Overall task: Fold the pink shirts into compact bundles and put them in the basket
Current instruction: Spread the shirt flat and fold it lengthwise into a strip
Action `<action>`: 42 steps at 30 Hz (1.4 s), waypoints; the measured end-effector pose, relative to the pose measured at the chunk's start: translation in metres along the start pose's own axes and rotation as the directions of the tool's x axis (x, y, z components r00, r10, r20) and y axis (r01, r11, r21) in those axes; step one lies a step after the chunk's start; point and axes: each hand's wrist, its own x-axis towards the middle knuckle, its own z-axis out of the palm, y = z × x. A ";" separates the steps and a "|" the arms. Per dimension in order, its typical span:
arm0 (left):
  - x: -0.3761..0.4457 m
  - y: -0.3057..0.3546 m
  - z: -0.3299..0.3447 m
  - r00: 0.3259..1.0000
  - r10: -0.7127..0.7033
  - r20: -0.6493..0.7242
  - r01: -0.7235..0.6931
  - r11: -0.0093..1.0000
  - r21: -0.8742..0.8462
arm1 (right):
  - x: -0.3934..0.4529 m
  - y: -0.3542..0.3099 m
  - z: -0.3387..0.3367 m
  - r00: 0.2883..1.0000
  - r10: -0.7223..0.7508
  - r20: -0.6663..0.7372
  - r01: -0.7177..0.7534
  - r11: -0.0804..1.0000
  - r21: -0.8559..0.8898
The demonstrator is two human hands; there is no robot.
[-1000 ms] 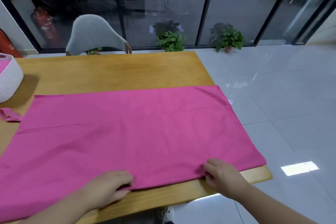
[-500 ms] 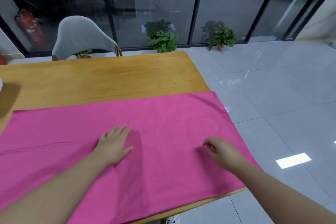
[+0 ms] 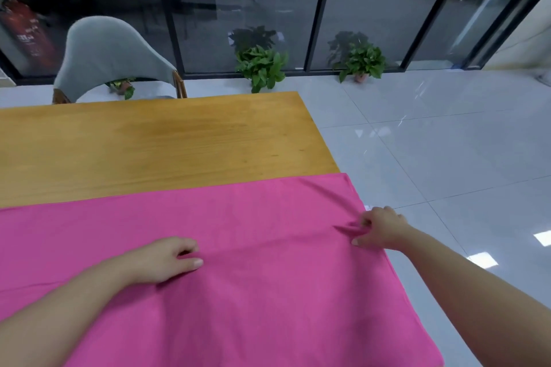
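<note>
Wooden table [image 3: 155, 146], yellowish top, grain visible. Grey chair [image 3: 110, 59] at its far edge. Glossy pale floor tiles [image 3: 447, 143] with bright light reflections at right. Dark-framed glass wall [image 3: 320, 9] behind; two potted plants [image 3: 262, 67] at its base. Red fire extinguisher [image 3: 25, 36] far left, blurred.

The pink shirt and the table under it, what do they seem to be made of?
The pink shirt looks like soft matte knit cloth, perhaps cotton: it lies limp and puckers where the right hand pinches it. The table looks like varnished wood: yellow-brown, with visible grain and a faint sheen.
</note>
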 end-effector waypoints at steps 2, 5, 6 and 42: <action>-0.003 -0.003 -0.006 1.000 0.004 0.021 -0.002 0.996 -0.087 | -0.002 0.009 -0.001 0.999 -0.040 0.015 0.033 0.949 0.314; 0.001 -0.008 -0.001 1.000 -0.019 -0.004 0.018 0.995 -0.097 | -0.007 0.009 0.000 0.999 -0.016 -0.032 0.032 0.796 0.604; 0.004 -0.009 0.002 1.000 -0.030 -0.003 0.029 0.997 -0.071 | -0.005 0.006 0.000 0.999 0.007 -0.053 0.029 0.758 0.651; 0.005 -0.008 0.018 0.987 -0.159 -0.035 0.156 0.984 -0.090 | 0.106 -0.012 -0.009 0.930 0.034 -0.365 0.111 0.923 0.368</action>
